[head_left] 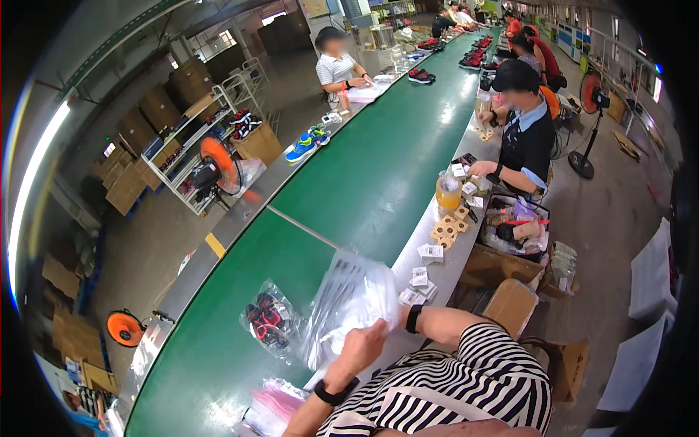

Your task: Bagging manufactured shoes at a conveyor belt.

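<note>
head cam: sits on the person's head, left half of a side-by-side fisheye pair, so pretty much their own eyeline
aim: down and forward along the green conveyor belt [357, 186], which cuts diagonally from bottom left to top right
up close: left hand [362, 346], clear plastic bag [342, 309] and striped shirt [510, 364], low in the shot
far off: rows of sneakers [477, 52] up top, tiny
rim: black corners, light tube [30, 175] bent into a curve

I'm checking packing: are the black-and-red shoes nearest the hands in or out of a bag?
In: the shoes lie within a clear bag, its crinkled, shiny film showing around them on the green surface.
</note>
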Tool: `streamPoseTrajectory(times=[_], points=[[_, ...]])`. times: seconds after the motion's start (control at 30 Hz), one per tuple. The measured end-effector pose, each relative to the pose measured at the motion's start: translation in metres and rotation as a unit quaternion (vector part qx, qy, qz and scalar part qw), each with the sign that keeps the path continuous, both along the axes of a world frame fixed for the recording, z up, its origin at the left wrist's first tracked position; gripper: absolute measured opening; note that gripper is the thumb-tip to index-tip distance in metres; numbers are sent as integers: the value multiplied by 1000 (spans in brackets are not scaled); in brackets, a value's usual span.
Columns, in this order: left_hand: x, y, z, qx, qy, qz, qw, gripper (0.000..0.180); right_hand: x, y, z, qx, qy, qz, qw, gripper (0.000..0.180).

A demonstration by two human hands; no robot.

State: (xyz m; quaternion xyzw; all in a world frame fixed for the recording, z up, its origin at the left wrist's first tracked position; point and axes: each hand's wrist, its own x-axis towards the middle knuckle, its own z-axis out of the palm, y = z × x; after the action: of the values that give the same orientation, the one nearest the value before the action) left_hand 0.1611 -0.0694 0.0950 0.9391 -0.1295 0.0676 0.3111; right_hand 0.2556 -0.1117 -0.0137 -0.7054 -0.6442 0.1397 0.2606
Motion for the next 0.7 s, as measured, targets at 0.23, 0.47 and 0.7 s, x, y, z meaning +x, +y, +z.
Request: streamPoseTrajectory(times=[0.23,0.47,0.7], points=[[-1,25,39,-155,53,203,965,13,37,74,-34,140,117,-140,973,37],[4,69,45,-92,99,305,943,24,35,161,-73,268,232,-260,898,37],[-27,94,-30,-348,89,389,849,16,-10,40,-67,-235,86,19,968,28]])
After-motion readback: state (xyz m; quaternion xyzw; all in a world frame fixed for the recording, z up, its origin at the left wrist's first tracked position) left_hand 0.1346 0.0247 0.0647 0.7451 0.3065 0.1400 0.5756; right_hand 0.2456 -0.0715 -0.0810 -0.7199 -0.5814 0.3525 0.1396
